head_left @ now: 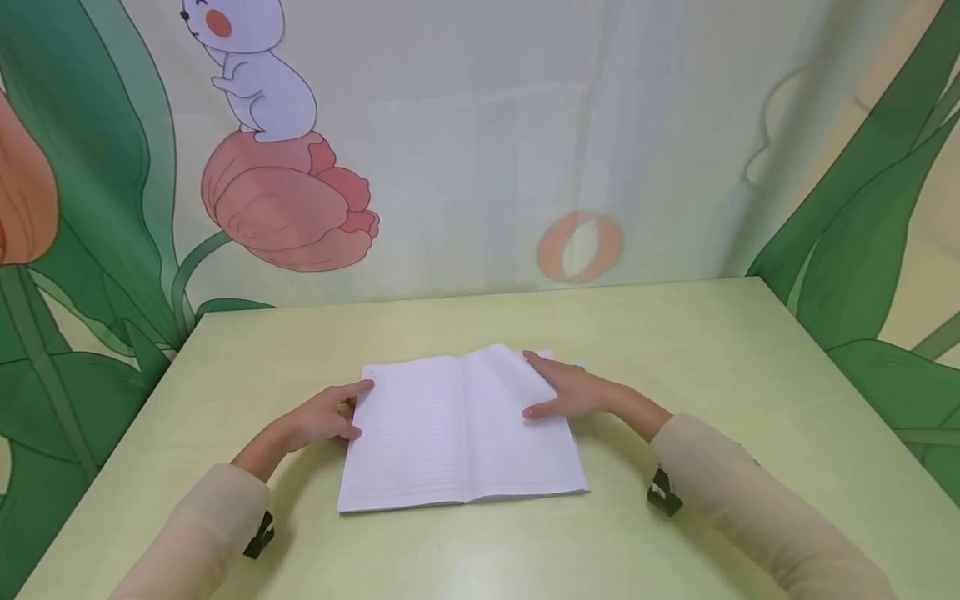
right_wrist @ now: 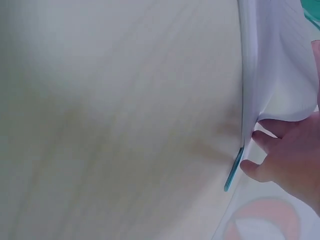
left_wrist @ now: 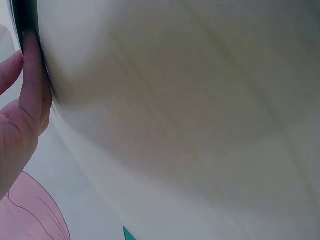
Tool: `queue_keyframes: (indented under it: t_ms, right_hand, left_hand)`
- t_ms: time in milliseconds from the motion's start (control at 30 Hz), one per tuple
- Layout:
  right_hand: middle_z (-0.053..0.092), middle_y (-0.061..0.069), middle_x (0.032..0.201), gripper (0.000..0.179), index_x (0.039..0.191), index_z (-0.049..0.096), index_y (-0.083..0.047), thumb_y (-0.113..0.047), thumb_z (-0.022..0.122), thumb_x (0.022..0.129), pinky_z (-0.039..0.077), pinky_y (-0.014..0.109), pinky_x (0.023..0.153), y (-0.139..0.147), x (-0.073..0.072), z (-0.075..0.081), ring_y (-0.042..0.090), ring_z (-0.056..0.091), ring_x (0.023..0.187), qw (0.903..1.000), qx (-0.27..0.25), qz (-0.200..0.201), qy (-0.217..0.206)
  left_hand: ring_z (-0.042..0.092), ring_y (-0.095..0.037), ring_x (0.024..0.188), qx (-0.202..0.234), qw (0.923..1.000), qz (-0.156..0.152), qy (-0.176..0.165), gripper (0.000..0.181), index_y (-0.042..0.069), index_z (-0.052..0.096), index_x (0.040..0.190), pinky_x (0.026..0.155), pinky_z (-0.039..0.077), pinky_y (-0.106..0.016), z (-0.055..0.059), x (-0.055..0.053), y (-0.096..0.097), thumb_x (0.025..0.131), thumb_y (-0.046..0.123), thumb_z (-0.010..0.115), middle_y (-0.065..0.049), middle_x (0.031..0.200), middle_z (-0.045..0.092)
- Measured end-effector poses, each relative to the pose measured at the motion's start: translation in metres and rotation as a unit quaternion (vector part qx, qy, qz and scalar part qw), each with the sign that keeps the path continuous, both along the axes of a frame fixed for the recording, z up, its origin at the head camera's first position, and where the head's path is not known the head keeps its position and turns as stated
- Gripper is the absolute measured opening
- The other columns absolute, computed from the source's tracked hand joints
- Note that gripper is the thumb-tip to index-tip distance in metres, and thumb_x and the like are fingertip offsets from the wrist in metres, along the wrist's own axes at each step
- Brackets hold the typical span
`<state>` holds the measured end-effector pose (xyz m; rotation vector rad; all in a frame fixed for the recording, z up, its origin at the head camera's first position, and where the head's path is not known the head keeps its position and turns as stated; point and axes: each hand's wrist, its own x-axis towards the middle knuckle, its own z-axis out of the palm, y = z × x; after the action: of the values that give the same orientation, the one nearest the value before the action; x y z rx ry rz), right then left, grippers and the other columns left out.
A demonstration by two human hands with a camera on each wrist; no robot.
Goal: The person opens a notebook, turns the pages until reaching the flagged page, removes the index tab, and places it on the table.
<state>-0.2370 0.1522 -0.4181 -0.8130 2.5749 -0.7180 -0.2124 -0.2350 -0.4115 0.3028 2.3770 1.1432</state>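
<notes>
An open notebook [head_left: 408, 433] with white, lined pages lies on the table, its fold running toward the person. My left hand [head_left: 318, 417] holds its left edge; in the left wrist view, fingers [left_wrist: 32, 85] reach under the dark edge. At the right side, my right hand [head_left: 570, 392] holds a page [head_left: 502, 375] whose upper outer part is raised and curved. The thumb lies on the page's face, with other fingers behind its edge. In the right wrist view, the lifted page [right_wrist: 292, 75] bends over the fingers, and a thin teal strip [right_wrist: 234, 169] sticks out by the notebook's edge.
The pale yellow-green table [head_left: 465, 558] surrounds the notebook. Behind it hangs a light curtain [head_left: 465, 167] printed with a white animal, flowers and leaves. Black straps [head_left: 663, 492] show at both sleeve cuffs.
</notes>
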Motion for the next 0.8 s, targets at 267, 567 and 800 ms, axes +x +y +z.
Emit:
queue_keyframes:
  t_ms: [267,567,800]
  right_hand:
    - [0.005,0.012,0.151,0.102,0.146,-0.002,-0.007,-0.055,0.059,0.080,0.016,0.042,0.106,-0.012,0.011,0.005,0.027,0.013,0.136,0.9985,-0.035,0.020,-0.036]
    - [-0.001,0.005,0.152,0.098,0.147,-0.002,-0.013,-0.050,0.061,0.082,0.012,0.038,0.107,-0.032,0.022,0.009,0.017,0.004,0.137,0.9913,-0.123,0.013,-0.045]
    - [-0.002,0.000,0.151,0.098,0.147,-0.004,-0.015,-0.044,0.063,0.082,0.017,0.039,0.106,-0.054,0.033,0.013,0.017,0.007,0.136,0.9769,-0.198,-0.042,-0.069]
  left_hand:
    - [0.050,-0.022,0.080,0.006,0.9999,-0.006,-0.008,0.073,-0.002,0.023,0.142,0.067,0.044,-0.031,0.000,-0.001,-0.002,0.080,-0.004,0.060,-0.022,0.113,0.038]
    - [0.055,-0.024,0.086,0.032,0.9981,0.004,-0.052,0.065,0.002,0.018,0.144,0.075,0.049,-0.034,0.001,-0.002,-0.003,0.093,0.020,0.053,-0.019,0.113,0.037]
    - [0.055,-0.022,0.083,0.042,0.9971,0.003,-0.064,0.062,0.002,0.016,0.145,0.075,0.048,-0.033,0.001,0.000,-0.003,0.096,0.026,0.045,-0.018,0.109,0.042]
